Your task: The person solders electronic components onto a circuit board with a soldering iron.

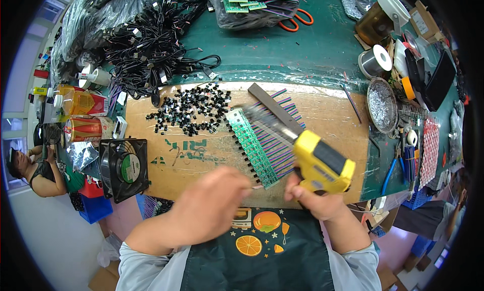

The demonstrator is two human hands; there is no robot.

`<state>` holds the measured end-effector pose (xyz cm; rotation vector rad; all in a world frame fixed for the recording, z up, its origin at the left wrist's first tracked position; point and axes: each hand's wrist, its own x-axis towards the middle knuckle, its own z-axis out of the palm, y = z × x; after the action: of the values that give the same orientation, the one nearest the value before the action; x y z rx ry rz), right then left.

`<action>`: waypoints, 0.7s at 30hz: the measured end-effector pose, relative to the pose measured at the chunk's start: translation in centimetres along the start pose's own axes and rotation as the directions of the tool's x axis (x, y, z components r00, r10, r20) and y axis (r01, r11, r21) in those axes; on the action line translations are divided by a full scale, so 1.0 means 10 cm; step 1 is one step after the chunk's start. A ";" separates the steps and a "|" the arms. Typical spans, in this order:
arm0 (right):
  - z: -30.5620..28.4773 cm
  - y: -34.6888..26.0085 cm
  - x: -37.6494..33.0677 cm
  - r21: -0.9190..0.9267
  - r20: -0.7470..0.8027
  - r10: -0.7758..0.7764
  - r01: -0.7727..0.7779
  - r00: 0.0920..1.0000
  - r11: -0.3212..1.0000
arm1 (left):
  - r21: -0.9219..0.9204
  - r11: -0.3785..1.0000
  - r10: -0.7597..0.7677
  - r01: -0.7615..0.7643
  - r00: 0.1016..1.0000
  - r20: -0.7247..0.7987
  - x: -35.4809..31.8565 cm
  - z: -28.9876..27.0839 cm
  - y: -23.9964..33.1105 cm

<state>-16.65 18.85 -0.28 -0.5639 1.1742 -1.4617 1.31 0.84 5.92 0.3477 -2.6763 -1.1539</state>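
My right hand [317,197] is wrapped round the grip of a yellow and black soldering gun [325,162]. Its metal shaft, blurred by motion, reaches up and left over a strip of green circuit boards [254,150]. The strip lies slanted on the brown work board, with small black connectors along its left edge and striped wires [275,137] fanning out to the right. A dark bar [275,108] rests across these wires. Slightly blurred, my left hand [214,205] is closed with its fingertips pinched near the strip's lower end; what they hold is hidden.
Loose black connectors [189,109] are heaped left of the strip, with a black fan [124,169] nearby. Black cables [156,44] pile up behind. On the right stand a solder spool [375,61] and a bowl of metal shavings [382,105]. Another person [43,170] sits far left.
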 end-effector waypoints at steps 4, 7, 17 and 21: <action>-0.06 0.00 0.00 0.060 -0.262 -0.113 0.133 0.958 0.989 | -0.047 0.969 -0.246 0.241 0.952 -0.183 0.05 -0.21 -0.19; -0.06 0.01 0.03 0.086 -0.289 -0.093 0.123 0.953 0.989 | -0.176 0.927 -0.364 0.330 0.905 -0.222 0.17 -0.14 -0.42; -0.08 0.13 -0.02 0.123 -0.209 -0.031 0.058 0.977 0.991 | 0.165 0.968 -0.130 0.188 0.941 -0.312 0.54 0.09 -0.88; -0.12 0.17 -0.06 0.058 -0.181 0.052 -0.042 0.982 0.997 | 0.190 0.964 -0.123 0.188 0.942 -0.312 0.55 0.11 -0.91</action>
<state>-16.77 20.02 -2.14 -0.3678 1.2775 -1.5242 -3.05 -6.10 -0.92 0.7225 -2.5417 -0.7699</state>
